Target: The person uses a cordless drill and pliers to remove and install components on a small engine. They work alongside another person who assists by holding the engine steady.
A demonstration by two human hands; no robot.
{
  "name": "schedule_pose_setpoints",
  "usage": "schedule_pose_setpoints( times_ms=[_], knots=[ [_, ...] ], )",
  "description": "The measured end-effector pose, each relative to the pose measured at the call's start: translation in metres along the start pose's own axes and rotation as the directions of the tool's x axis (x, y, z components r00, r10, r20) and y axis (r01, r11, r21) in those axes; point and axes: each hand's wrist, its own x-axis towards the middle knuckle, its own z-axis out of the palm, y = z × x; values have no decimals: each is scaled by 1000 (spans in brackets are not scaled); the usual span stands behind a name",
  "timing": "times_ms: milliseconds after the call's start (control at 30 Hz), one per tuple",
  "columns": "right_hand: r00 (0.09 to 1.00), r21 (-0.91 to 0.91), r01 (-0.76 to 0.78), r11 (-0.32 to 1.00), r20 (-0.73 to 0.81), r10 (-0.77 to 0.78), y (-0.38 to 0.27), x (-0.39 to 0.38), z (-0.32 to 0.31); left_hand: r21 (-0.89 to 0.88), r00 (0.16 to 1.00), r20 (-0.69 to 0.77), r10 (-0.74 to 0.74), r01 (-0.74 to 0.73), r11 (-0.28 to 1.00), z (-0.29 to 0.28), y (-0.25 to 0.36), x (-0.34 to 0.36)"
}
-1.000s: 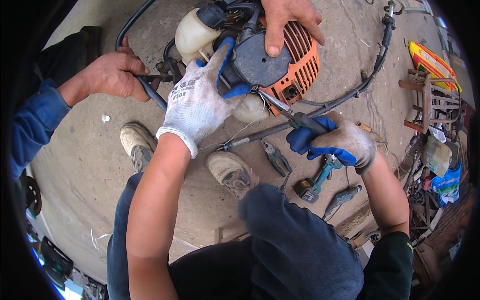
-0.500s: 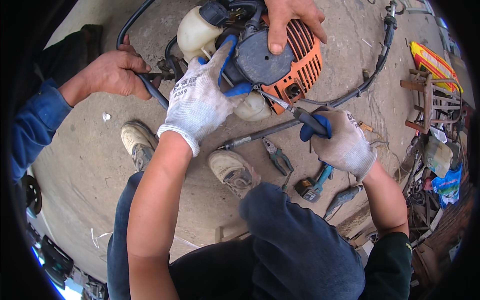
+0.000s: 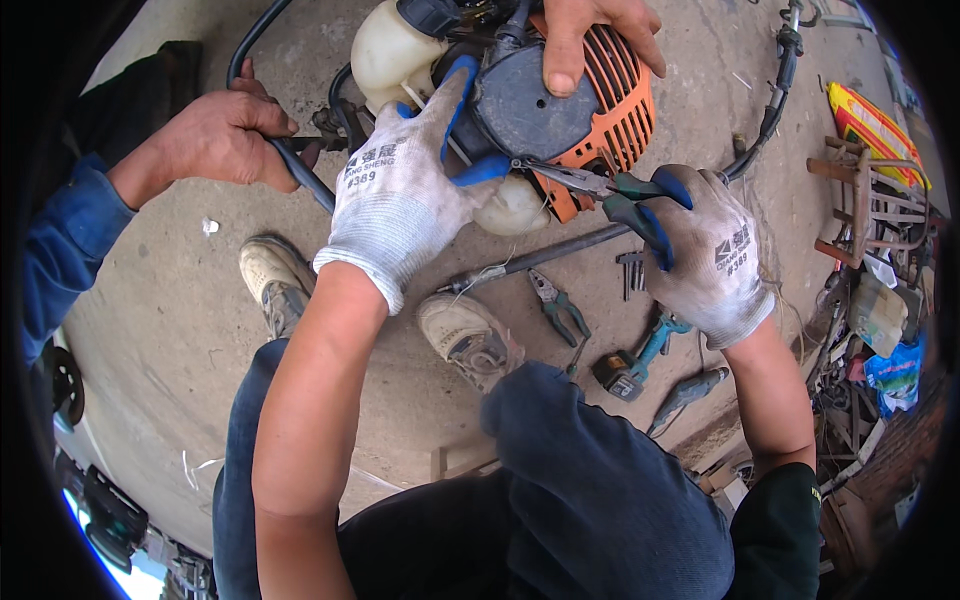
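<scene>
A small engine (image 3: 530, 105) with a black cover, orange slotted housing and whitish tank (image 3: 393, 55) lies on the ground ahead. My gloved left hand (image 3: 390, 190) grips its near left side, index finger and thumb spread along the black cover. In my gloved right hand (image 3: 712, 260) are needle-nose pliers (image 3: 585, 181) with dark green handles. Their tip reaches the engine's near edge, close to my left thumb; whether the jaws bite on anything is too small to tell. Another person's hand (image 3: 595, 40) presses on the housing, and a second bare hand (image 3: 225, 135) holds a black hose (image 3: 310, 180).
A dark shaft (image 3: 545, 260) lies below the engine. Nearby on the concrete are combination pliers (image 3: 558, 305), a teal cordless drill (image 3: 635, 362), a grey-blue tool (image 3: 690, 395) and several small dark rods (image 3: 630, 270). Farther right stand a stool (image 3: 850, 200) and a yellow-red bag (image 3: 870, 130).
The pliers' handles have spread apart in my right hand, which has turned, showing the back of its glove. The engine has shifted slightly right and my left hand stays on it.
</scene>
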Motion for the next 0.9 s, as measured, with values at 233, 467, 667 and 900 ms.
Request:
schedule_pose_setpoints(
  times_ms=[233,467,667,900],
  knots=[
    [989,-66,80,995,128,-71,0,21,-26,-1,999,-1,-34,34,999,2,4,0],
    [889,107,183,977,407,-211,21,34,-20,3,992,19,-123,123,992,-1,10,-4],
    [507,432,-859,275,792,339,4,13,-3,26,997,-29,-70,71,997,8,7,-7],
    [564,565,-792,-232,822,75,6,-33,44,69,998,-46,-47,50,996,10,6,-8]
  ],
)
